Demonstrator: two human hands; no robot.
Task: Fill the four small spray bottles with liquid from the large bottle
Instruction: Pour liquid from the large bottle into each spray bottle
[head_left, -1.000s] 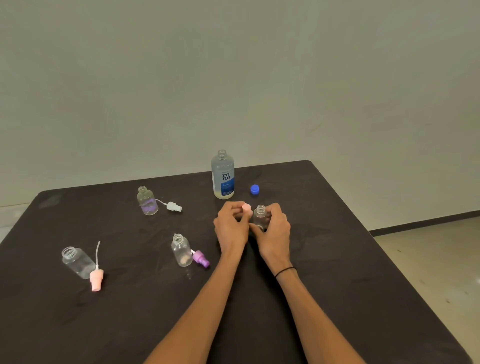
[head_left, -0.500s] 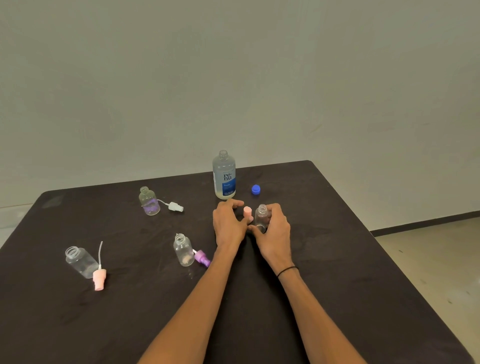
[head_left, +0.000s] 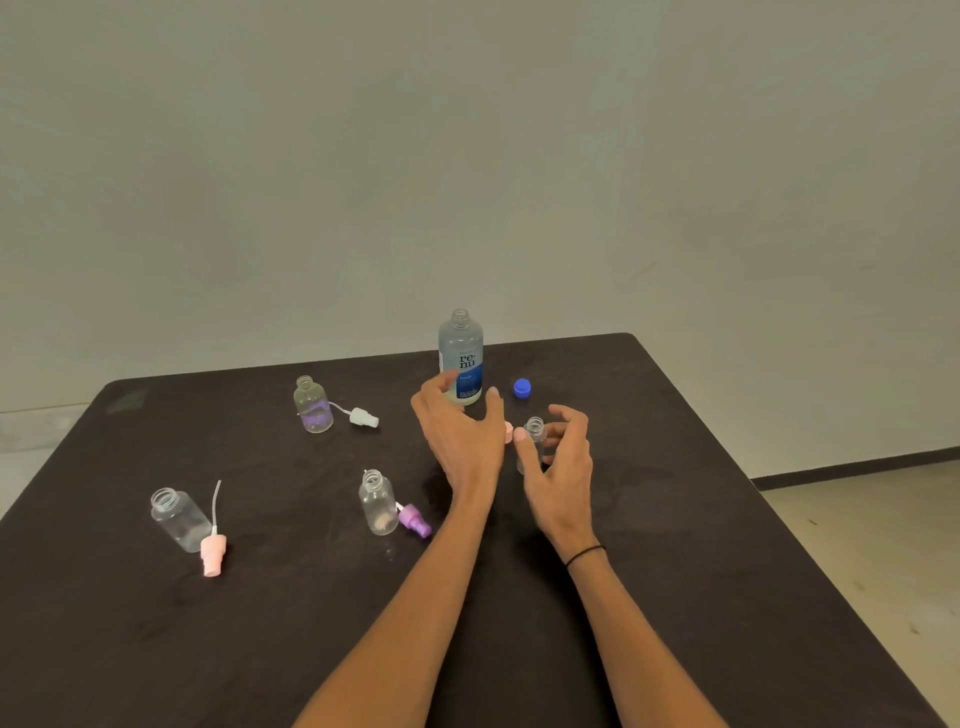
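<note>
The large bottle stands uncapped at the table's far middle, its blue cap lying to its right. My left hand hovers open just in front of it, fingers spread. My right hand is open around a small clear spray bottle without gripping it. A pink spray top lies between my hands, mostly hidden. Three other small bottles stand open: one with a purple tint, one near the centre, one at the left.
Loose spray tops lie beside the bottles: a white one, a purple one and a pink one with a long tube. The dark table ends at the right, where the floor shows. A plain wall stands behind.
Both hands have opened and let go of the small bottle and its pink top. My left hand has lifted toward the large bottle.
</note>
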